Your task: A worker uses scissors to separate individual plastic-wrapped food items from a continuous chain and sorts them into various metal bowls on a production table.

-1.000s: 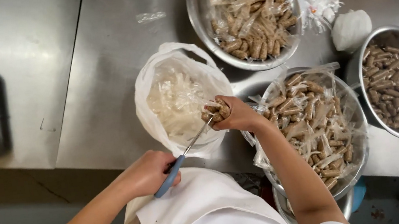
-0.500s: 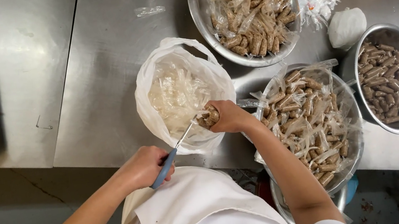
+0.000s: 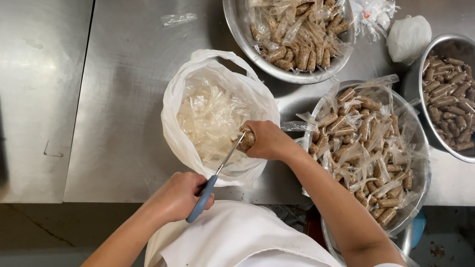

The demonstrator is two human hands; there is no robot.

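Your left hand (image 3: pixel 178 195) closes on blue-handled scissors (image 3: pixel 214 176), snipping the wrapped roll (image 3: pixel 246 138) gripped in your right hand (image 3: pixel 268 140) over the white bag (image 3: pixel 214 115) of discarded film, with one bowl (image 3: pixel 459 101) of unwrapped rolls filled and two bowls still wrapped.

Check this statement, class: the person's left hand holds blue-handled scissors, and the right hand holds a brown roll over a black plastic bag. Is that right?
Not quite. The plastic bag is white, not black, as the head view shows. The rest stands: the left hand holds the blue-handled scissors, and the right hand holds a brown roll over the bag.
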